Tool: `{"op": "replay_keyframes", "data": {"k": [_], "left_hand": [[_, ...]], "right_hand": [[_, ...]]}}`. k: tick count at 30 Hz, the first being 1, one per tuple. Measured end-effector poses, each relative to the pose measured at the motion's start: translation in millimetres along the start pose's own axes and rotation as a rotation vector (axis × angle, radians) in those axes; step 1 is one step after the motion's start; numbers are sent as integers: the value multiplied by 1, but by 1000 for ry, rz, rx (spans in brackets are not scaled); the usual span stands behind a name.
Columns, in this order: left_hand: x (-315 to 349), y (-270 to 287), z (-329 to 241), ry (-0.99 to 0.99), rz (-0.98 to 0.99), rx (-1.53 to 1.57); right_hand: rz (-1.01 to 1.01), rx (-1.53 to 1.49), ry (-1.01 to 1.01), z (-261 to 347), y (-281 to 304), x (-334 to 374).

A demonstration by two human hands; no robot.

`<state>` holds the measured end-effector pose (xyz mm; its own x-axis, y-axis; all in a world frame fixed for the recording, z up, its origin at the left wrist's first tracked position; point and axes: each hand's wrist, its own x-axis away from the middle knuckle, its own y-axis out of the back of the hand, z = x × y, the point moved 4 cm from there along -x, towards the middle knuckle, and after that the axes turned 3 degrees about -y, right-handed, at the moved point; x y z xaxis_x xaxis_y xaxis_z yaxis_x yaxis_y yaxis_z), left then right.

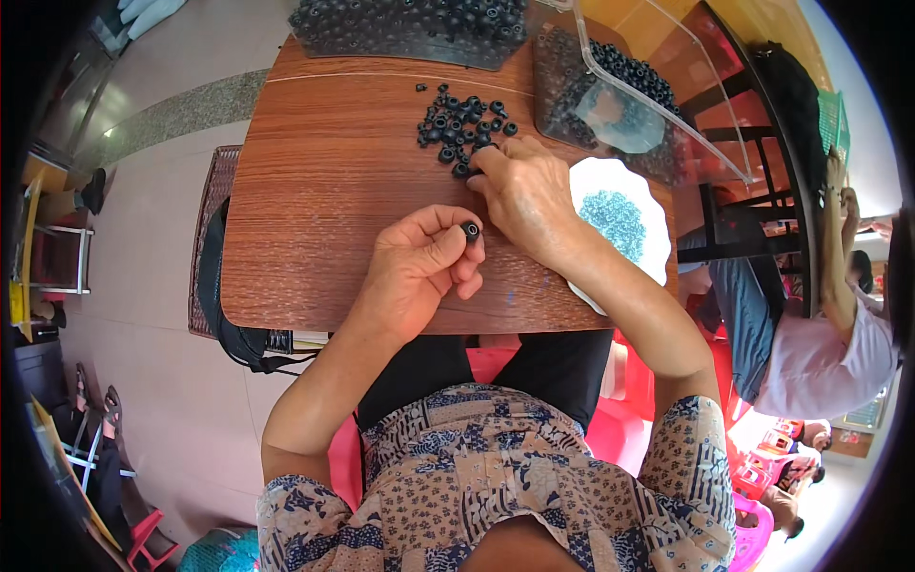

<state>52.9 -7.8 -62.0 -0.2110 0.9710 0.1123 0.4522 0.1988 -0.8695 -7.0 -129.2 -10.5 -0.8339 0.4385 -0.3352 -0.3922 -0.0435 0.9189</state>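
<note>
My left hand (416,267), over the near middle of the wooden table (315,210), pinches a small black ring-ended part (471,231) between thumb and forefinger. The part's round open end faces up. Farther off, my right hand (526,191) reaches to the near edge of a loose pile of small black parts (457,122). Its fingers are closed around a black part (474,173), mostly hidden by the fingertips. Beside the right forearm lies a white scalloped plate (653,214) with a heap of tiny pale-blue translucent pieces (613,224).
A clear bin (410,59) full of black parts stands at the table's far edge. At the far right, another clear container (658,143) holds more. A dark bag (224,305) hangs at the left side. Another person (820,353) sits to the right near a dark table frame.
</note>
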Motion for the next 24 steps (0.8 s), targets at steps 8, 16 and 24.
{"op": "replay_keyframes", "data": {"k": [8, 16, 24], "left_hand": [[-1, 1, 0, -8, 25, 24], [-1, 3, 1, -25, 47, 35], [1, -2, 5, -52, 19, -69]], "right_hand": [[2, 108, 95, 5, -8, 1], [143, -160, -80, 4, 9, 15], [361, -1117, -645, -4, 36, 45]]}}
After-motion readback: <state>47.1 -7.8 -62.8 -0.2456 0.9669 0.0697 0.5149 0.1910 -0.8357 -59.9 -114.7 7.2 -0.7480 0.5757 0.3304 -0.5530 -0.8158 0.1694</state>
